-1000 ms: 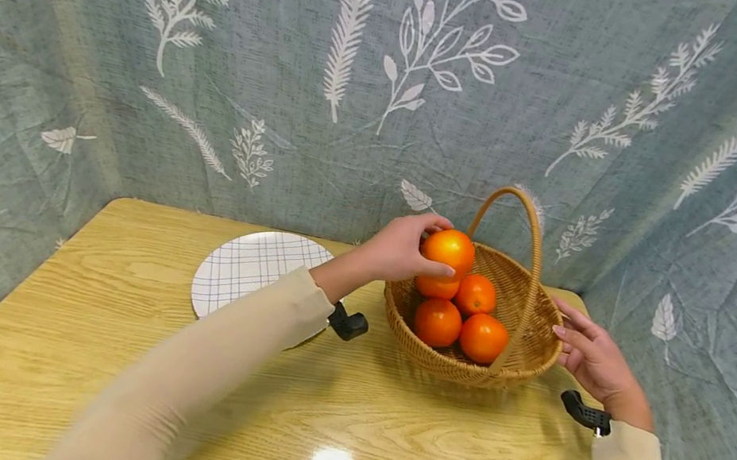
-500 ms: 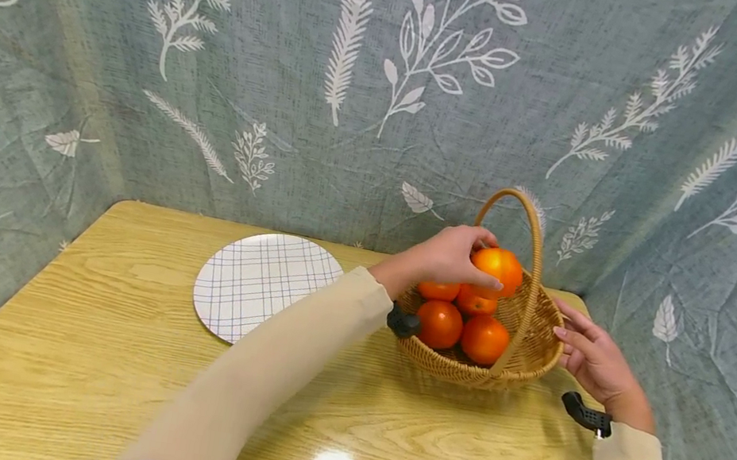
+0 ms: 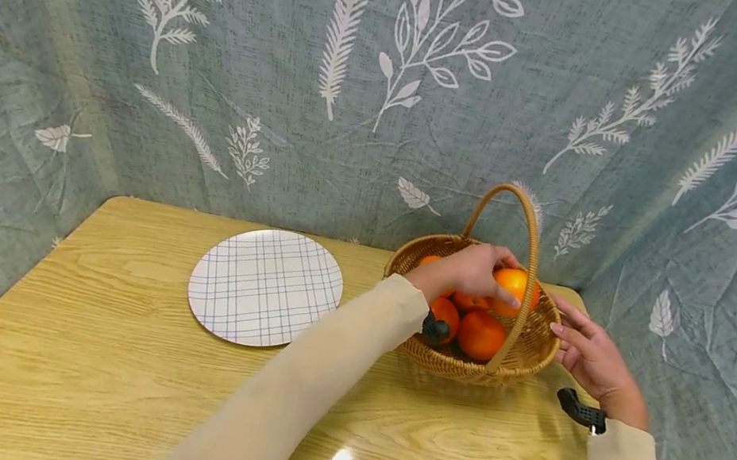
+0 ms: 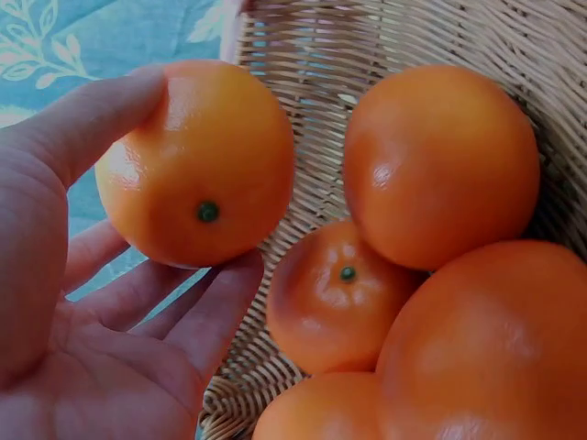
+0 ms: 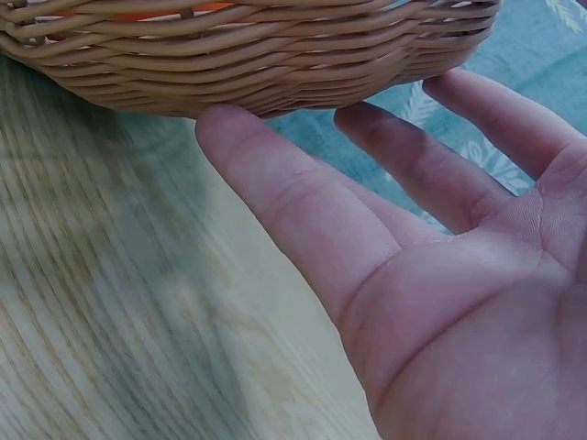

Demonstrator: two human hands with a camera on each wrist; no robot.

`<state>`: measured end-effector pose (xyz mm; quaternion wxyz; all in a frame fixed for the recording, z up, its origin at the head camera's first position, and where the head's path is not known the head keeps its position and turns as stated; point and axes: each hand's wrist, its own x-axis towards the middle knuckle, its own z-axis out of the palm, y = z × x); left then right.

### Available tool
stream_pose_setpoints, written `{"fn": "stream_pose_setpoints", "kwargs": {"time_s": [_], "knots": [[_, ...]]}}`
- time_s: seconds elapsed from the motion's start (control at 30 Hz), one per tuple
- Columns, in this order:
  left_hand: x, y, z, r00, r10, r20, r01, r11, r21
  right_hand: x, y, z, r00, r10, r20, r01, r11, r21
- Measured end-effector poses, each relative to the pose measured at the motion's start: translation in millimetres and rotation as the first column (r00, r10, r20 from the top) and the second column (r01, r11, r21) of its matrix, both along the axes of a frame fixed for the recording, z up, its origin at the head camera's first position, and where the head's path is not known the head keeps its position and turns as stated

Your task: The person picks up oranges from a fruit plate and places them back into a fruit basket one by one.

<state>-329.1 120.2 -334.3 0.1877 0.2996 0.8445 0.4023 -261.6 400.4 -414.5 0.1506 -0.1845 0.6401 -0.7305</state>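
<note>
My left hand reaches into the wicker basket and grips an orange between thumb and fingers. In the left wrist view this held orange shows its green stem spot and hangs at the basket's side, apart from the other oranges. Several of those lie together in the basket, partly covered by my left wrist in the head view. On the basket's right side, my right hand touches the outer wall with extended fingers; the right wrist view has the thumb against the weave.
A white plate with a blue grid pattern lies left of the basket on the wooden table. The basket's tall arched handle rises close beside the left hand. A grey-green leaf-patterned cloth hangs behind and at both sides.
My left hand has carried the orange rightward and down, from above the left oranges to the basket's right part by the handle. The right hand has stayed at the basket.
</note>
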Motion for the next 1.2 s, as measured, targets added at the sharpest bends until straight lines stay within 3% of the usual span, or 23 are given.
{"fn": "stream_pose_setpoints", "kwargs": {"time_s": [0.13,0.3,0.5,0.6,0.9,1.07,1.2], "knots": [[-0.1,6.3,-6.2,1.000,-0.024,-0.012,0.024,1.000,-0.013,0.6,-0.2,-0.2,1.000,-0.013,0.003,0.013,1.000,0.016],[0.6,18.3,-12.5,0.995,-0.075,-0.072,0.067,0.993,-0.100,2.0,-0.5,-1.3,0.999,-0.034,0.010,0.034,0.999,0.039],[2.6,35.5,-8.0,0.982,-0.103,-0.160,0.055,0.958,-0.281,1.0,-0.6,-1.7,0.998,-0.056,0.014,0.055,0.998,0.038],[4.0,39.9,-5.1,0.981,-0.095,-0.168,0.036,0.945,-0.324,0.3,-1.0,-1.5,0.998,-0.058,0.012,0.058,0.998,0.039],[4.8,34.9,-6.3,0.987,-0.049,-0.151,-0.002,0.948,-0.319,-1.3,-3.9,-0.8,0.998,-0.062,0.015,0.061,0.997,0.045],[5.9,28.4,-7.2,0.994,-0.006,-0.112,-0.026,0.961,-0.275,-0.4,-4.3,0.8,0.998,-0.063,0.029,0.061,0.997,0.056],[6.1,20.2,-5.7,0.996,-0.013,-0.090,-0.007,0.974,-0.227,0.3,-3.4,1.3,0.998,-0.059,0.032,0.057,0.998,0.036]]}}
